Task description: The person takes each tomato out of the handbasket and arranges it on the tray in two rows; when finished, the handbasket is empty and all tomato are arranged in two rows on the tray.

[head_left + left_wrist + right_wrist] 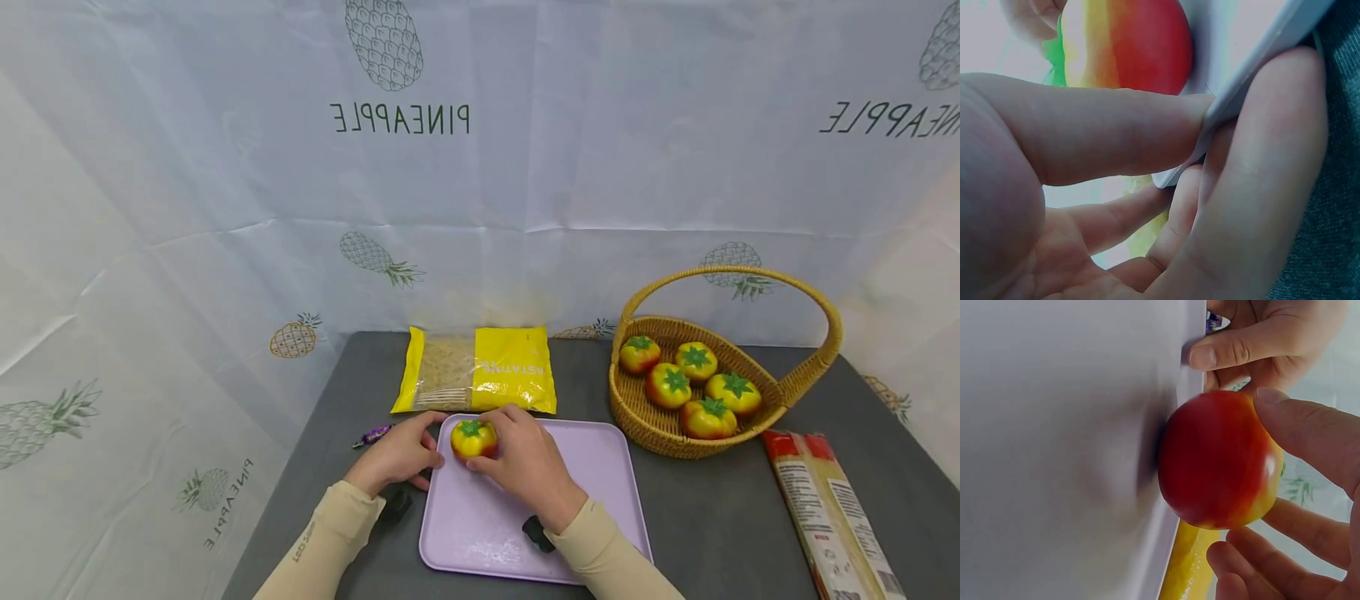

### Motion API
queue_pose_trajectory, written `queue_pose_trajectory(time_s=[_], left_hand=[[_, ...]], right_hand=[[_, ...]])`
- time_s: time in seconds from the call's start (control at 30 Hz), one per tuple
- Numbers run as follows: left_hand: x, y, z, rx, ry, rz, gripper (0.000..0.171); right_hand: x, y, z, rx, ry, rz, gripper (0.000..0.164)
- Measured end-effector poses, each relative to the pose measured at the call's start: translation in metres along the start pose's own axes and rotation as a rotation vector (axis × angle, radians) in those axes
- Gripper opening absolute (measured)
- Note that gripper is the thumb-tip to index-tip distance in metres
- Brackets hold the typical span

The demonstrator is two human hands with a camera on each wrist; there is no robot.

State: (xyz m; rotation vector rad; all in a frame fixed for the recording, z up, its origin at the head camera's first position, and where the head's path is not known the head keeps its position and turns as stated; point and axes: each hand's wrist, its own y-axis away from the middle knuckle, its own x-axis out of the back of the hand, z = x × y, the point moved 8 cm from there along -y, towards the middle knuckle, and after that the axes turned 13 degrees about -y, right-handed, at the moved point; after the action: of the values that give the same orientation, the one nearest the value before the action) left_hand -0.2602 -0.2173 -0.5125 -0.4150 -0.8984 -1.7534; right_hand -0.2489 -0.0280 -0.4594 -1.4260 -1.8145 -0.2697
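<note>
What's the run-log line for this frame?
right hand: holds red-yellow fruit at lilac tray, far-left corner | left hand: grips tray's left edge | basket: five similar fruits

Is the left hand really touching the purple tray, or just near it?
Touching. The left wrist view shows it: the left hand pinches the edge of the purple tray between thumb and fingers.

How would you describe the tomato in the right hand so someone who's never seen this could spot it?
On the dark gray table, find the lilac tray. At its far left corner, the right hand holds a red-and-yellow tomato with a green leafy top. Five similar tomatoes sit in the wicker basket; this is the only one outside it.
</note>
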Motion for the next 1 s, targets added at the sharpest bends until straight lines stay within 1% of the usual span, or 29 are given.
queue_pose_trajectory(time_s=[0.17, 0.27, 0.4, 0.47, 0.57, 0.7, 0.87, 1.0], left_hand=[[-0.006, -0.006, 0.013, -0.024, -0.002, -0.012, 0.069], [-0.008, -0.006, 0.016, -0.027, -0.011, -0.012, 0.069], [-0.004, -0.001, 0.011, -0.004, -0.015, 0.008, 0.070], [-0.001, 0.002, 0.006, 0.008, -0.009, 0.019, 0.070], [0.002, 0.003, 0.001, 0.019, -0.004, 0.023, 0.070], [0.004, 0.001, 0.000, 0.021, -0.010, 0.020, 0.071], [0.003, -0.001, 0.001, 0.014, -0.005, 0.011, 0.072], [-0.003, -0.003, 0.004, 0.019, -0.007, -0.010, 0.073]], right_hand=[[0.015, 0.005, 0.007, -0.003, 0.005, 0.033, 0.056], [0.023, 0.006, 0.010, -0.006, 0.003, 0.033, 0.057], [0.038, 0.003, 0.014, -0.040, -0.061, 0.001, 0.058], [0.051, 0.001, 0.017, -0.063, -0.080, -0.004, 0.058], [0.079, 0.001, 0.028, -0.090, -0.057, 0.026, 0.058], [0.129, 0.008, 0.061, -0.148, 0.017, 0.096, 0.059], [0.190, 0.032, 0.113, -0.266, 0.076, 0.184, 0.060], [0.227, 0.055, 0.145, -0.343, 0.137, 0.233, 0.061]])
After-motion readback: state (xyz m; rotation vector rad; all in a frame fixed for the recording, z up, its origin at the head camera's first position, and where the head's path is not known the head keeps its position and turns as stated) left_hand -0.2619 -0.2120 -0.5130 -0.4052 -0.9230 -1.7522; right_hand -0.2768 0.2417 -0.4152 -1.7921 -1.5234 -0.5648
